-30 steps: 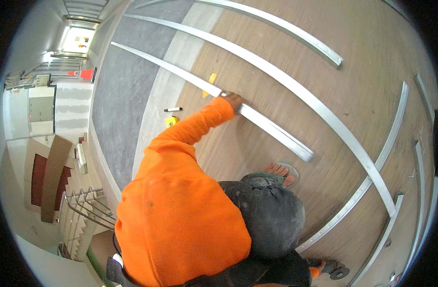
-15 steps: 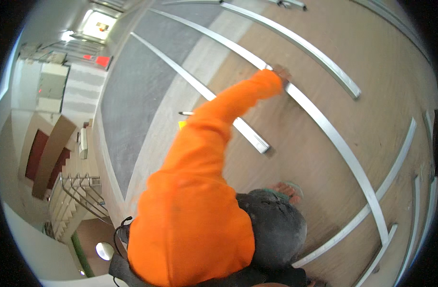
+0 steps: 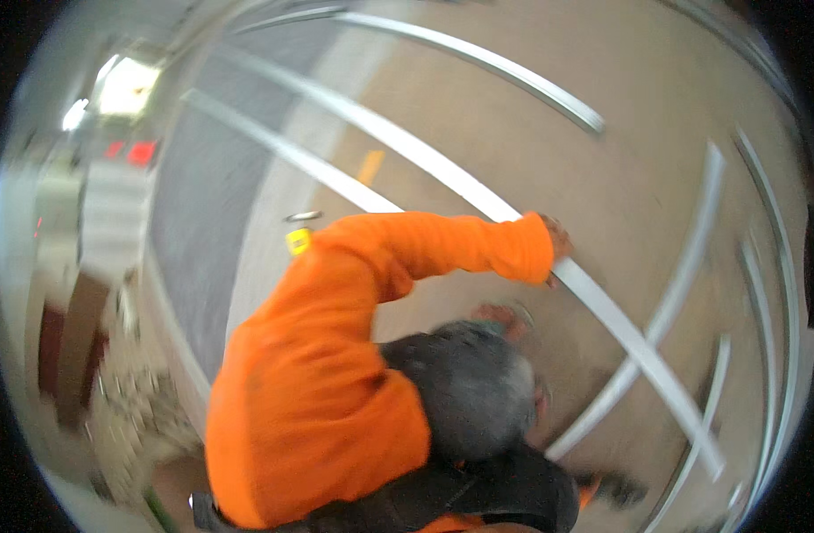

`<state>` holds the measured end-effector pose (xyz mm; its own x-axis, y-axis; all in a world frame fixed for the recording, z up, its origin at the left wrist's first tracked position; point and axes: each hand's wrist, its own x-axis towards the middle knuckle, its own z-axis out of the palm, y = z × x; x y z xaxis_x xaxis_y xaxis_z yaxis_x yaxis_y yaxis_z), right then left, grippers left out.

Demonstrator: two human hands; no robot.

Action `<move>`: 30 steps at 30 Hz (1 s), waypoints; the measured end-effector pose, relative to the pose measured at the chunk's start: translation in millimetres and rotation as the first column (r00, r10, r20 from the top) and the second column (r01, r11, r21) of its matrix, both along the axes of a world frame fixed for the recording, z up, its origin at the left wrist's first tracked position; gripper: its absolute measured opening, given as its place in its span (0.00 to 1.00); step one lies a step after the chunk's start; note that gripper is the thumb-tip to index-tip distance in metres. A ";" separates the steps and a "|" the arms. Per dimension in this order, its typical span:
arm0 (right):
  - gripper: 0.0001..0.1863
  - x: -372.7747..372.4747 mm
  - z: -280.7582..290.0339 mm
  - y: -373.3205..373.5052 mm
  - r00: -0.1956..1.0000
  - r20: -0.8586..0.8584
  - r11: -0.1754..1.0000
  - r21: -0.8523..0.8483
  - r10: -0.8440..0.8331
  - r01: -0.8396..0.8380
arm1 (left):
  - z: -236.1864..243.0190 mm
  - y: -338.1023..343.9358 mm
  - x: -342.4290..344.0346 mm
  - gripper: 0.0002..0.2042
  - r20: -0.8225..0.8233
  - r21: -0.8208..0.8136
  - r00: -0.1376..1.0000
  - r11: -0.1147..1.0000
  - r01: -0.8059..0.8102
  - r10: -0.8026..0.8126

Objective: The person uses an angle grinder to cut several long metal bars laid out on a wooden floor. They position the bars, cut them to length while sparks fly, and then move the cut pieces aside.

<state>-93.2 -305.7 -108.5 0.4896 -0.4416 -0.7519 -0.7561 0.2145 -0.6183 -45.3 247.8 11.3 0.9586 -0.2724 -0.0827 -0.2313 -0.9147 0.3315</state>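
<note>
**Left hand on a long metal strip, floor level**

The frame is motion-blurred; fine detail is not resolving. The person, in an orange sleeve [image 3: 442, 244] and dark trousers [image 3: 469, 400], is bending over a brown wood-look floor [image 3: 531, 151]. The left hand [image 3: 558, 238] is reaching out to the person's right and is lying on a long silver metal strip [image 3: 442, 173] that is running diagonally from upper left to lower right across the floor. The hand is touching the strip's upper face; whether the fingers are curling around its edge or just pressing flat, I cannot tell through the blur. The right hand is not showing in this view.

Other strips are lying about: a shorter one [image 3: 273, 147] just to the left of the held strip, one [image 3: 478, 58] above it, and several curved ones [image 3: 682, 266] on the right, one of them crossing under the held strip. A foot [image 3: 500, 315] is standing near the hand. A small yellow object [image 3: 297, 241] and a pen-like marker [image 3: 302, 216] are lying beside the orange sleeve, near the grey carpet [image 3: 194, 213].
</note>
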 end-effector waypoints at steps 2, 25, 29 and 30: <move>0.28 -4.8 9.4 -12.0 0.989 -0.020 0.989 0.015 -0.147 0.147 | 11.7 -56.9 29.4 0.26 -0.294 0.030 0.954 0.998 -0.049 0.056; 0.38 -31.7 -26.8 -93.2 0.989 0.138 0.802 -0.586 -0.045 0.118 | -67.3 -20.0 -5.3 0.43 -0.409 0.218 0.900 0.974 -0.063 0.150; 0.42 -20.7 -3.9 -82.8 0.999 0.015 0.764 -0.643 -0.040 0.040 | -51.9 -15.5 -6.6 0.34 -0.463 0.315 0.820 0.927 -0.203 0.336; 0.42 -21.9 -4.4 -88.4 0.999 -0.013 0.756 -0.654 -0.033 0.017 | -52.2 -21.8 -0.4 0.34 -0.479 0.305 0.818 0.934 -0.186 0.319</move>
<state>-115.1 -394.1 -112.9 0.4583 -0.8417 -0.2856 -0.7714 -0.2170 -0.5983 -45.8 225.9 -40.9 0.7897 0.0652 -0.6100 0.1616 -0.9813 0.1043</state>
